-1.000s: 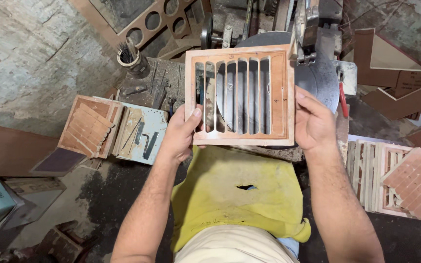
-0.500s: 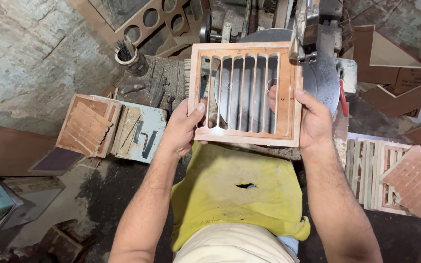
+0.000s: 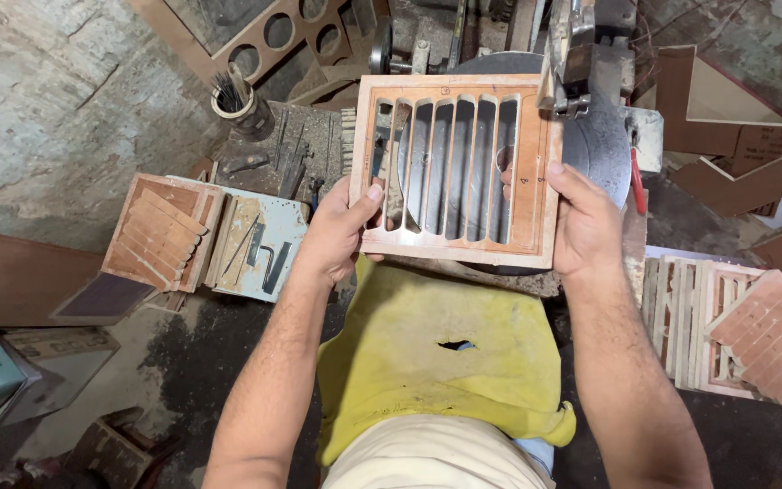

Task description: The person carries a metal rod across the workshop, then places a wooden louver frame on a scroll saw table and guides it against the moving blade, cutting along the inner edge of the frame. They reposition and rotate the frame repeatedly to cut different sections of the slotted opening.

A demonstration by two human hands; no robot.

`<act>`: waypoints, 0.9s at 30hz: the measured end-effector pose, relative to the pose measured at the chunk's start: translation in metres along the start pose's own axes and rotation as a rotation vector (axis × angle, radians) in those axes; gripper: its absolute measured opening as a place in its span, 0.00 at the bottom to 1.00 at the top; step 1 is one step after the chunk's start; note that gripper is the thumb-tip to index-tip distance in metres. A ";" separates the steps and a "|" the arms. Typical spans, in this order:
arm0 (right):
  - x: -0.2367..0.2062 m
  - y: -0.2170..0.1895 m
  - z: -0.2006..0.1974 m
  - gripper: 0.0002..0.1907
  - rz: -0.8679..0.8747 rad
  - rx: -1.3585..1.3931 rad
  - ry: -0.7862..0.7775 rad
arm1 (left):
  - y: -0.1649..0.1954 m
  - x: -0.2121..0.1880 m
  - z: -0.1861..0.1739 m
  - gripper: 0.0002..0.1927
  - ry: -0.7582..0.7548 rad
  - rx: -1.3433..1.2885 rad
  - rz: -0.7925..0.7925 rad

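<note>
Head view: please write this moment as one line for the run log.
left hand: grips wooden slatted panel left edge | right hand: grips right edge | panel: above round machine table

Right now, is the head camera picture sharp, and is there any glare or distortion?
Head view: the slatted wooden panel and both hands, left hand and right hand, look sharp; soft glare sits on the round metal table behind; edges bow slightly from the wide lens; lower corners fall dark.

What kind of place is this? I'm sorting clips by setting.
Probably a small woodworking shop. Both hands hold a slotted wooden panel against a round metal machine table, more cut panels are stacked at the right, and a cup of tool bits stands nearby.
</note>
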State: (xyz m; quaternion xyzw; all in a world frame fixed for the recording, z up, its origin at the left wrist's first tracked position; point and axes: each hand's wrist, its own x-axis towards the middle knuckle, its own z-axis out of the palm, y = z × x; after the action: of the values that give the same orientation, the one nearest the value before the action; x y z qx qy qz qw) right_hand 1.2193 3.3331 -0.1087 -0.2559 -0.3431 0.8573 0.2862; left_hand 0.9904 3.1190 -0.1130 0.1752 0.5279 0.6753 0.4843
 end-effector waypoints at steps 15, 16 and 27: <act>0.011 0.019 -0.011 0.16 -0.088 -0.178 0.205 | -0.021 0.018 -0.022 0.15 -0.037 0.080 0.095; 0.011 0.020 -0.013 0.16 -0.137 -0.340 0.267 | -0.026 0.022 -0.023 0.16 -0.006 0.096 0.043; 0.019 -0.062 -0.010 0.11 -0.667 -0.776 0.161 | -0.016 0.033 -0.006 0.35 0.377 0.737 0.588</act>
State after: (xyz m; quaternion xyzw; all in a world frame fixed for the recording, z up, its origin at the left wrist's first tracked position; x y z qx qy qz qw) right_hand 1.2322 3.3873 -0.0740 -0.2849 -0.6755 0.5070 0.4533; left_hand 0.9782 3.1431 -0.1379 0.3507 0.7378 0.5718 0.0758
